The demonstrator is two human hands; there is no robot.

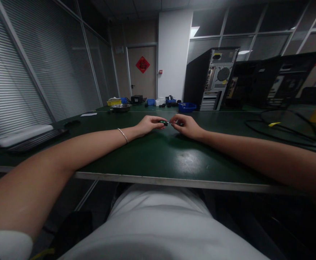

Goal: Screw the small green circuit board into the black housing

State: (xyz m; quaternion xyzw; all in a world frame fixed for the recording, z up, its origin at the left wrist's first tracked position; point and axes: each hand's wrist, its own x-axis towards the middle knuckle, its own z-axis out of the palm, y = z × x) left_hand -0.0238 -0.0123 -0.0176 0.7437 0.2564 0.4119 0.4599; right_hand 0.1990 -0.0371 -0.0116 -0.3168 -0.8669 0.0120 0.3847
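Our forearms stretch over the green surface [158,159]. We pinch a small screwdriver [164,123] between both hands: left hand [148,125] closed on its green handle, right hand [187,126] closed at its tip. Beyond them stands a computer tower [210,79].

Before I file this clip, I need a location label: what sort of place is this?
Probably an office workshop for computer repair or assembly. A tower PC stands open-backed on the long green workbench, small blue parts bins sit nearby, and glass partitions with blinds line the room.
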